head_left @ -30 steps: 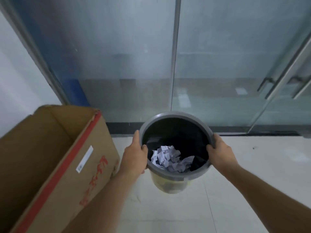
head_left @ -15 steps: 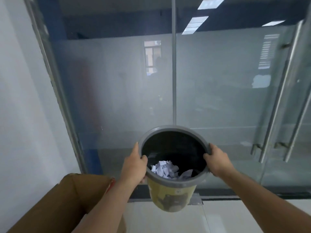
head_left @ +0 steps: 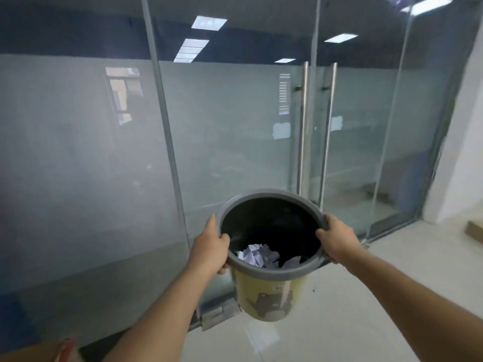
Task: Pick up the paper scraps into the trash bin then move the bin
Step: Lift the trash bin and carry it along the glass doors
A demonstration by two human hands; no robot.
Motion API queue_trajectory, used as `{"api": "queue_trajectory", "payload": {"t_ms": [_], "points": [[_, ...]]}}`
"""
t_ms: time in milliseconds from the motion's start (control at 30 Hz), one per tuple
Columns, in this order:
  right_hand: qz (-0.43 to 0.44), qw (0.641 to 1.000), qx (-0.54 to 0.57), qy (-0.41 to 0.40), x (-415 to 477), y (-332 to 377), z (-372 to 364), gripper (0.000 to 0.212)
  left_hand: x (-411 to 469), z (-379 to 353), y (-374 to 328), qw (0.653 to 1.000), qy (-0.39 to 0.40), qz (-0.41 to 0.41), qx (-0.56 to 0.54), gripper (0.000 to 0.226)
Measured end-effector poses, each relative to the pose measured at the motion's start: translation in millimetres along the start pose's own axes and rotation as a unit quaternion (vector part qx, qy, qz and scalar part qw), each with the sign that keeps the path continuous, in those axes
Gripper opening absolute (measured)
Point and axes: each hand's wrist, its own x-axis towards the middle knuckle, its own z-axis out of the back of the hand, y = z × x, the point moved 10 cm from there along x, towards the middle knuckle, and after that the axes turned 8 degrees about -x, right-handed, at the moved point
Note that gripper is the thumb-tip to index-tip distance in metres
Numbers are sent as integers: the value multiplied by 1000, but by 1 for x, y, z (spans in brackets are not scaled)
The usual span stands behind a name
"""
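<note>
A yellow trash bin (head_left: 269,299) with a grey rim and black liner hangs in the air in front of me, well above the floor. Crumpled white paper scraps (head_left: 257,254) lie at its bottom. My left hand (head_left: 210,246) grips the rim on the left side, thumb over the edge. My right hand (head_left: 337,241) grips the rim on the right side. The bin tilts slightly toward me.
A frosted glass wall (head_left: 91,165) stands close ahead. Glass doors with long metal handles (head_left: 303,126) are to the right. A corner of a cardboard box (head_left: 39,352) shows at the bottom left. White tiled floor (head_left: 366,296) extends to the right, and a brown object (head_left: 474,231) lies at the far right.
The bin has risen with both hands still on its rim. My view has lifted and turned right, so the cardboard box has almost left the frame and the glass doors came into view.
</note>
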Motion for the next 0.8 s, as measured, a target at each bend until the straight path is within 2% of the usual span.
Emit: {"api": "queue_trajectory", "payload": {"t_ms": [133, 267, 800], "points": [[-59, 998, 2, -30, 1, -70, 50, 27, 1, -88, -17, 997, 70, 1, -22, 64], [-76, 996, 8, -49, 10, -111, 83, 20, 1, -144, -36, 993, 110, 3, -40, 65], [-63, 996, 53, -23, 122, -181, 116, 27, 60, -246, -108, 996, 88, -23, 4, 63]]}}
